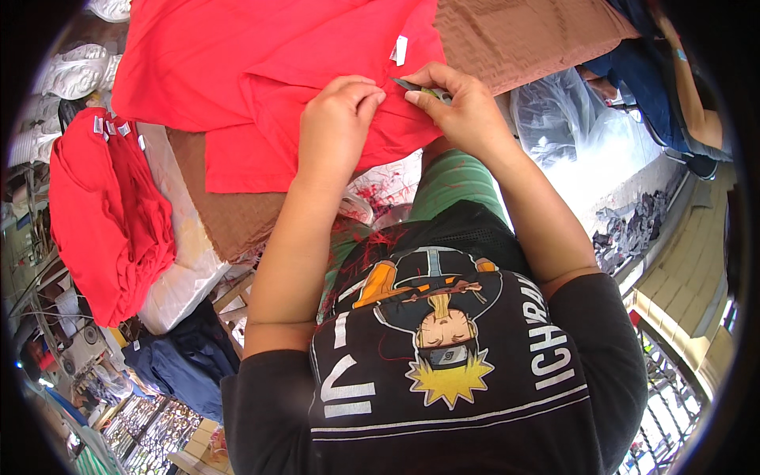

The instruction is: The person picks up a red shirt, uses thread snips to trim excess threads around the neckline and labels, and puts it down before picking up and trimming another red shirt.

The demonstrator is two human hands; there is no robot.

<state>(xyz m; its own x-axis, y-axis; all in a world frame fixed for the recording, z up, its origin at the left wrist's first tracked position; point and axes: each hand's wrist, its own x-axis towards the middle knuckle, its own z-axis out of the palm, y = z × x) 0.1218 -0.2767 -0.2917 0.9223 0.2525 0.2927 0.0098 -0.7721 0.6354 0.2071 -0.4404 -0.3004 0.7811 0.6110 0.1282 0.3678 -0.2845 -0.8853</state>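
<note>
Right hand is gripping a small grey-bladed cutter, can't tell if left hand pinches anything; red fabric garment underneath, white rectangular label just beyond.

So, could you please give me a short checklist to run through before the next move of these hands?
1. Small pointed tool gripped in the right hand: ok, held between thumb and fingers.
2. Left hand closed in a pinch: ok.
3. What the left hand pinches: cannot tell, too small to make out.
4. Tool tip well away from the left hand: not ok, I'd say; it points that way, close by.
5. White tag clear of the tool: ok, it lies apart, beyond the tip.
6. Red garment pile apart from both hands: ok, off to the left.
</note>
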